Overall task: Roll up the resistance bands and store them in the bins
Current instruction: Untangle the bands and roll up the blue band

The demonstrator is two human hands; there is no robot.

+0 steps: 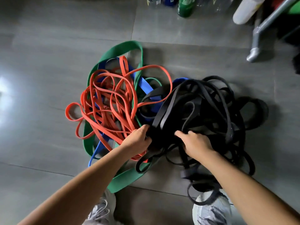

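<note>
A tangled heap of resistance bands lies on the grey tiled floor. Thin orange bands (112,98) fill its left side, over a wide green band (126,47) and blue bands (146,86). Black bands (203,103) pile up on the right. My left hand (138,140) grips black bands at the seam between the orange and black piles. My right hand (194,143) is curled into the black bands just to the right of it. No bin is in view.
Bottles, one green (185,7), stand along the top edge. A metal frame leg (256,46) and a white cylinder (245,12) sit at the top right. My two shoes (211,208) are at the bottom, the right one under black band loops.
</note>
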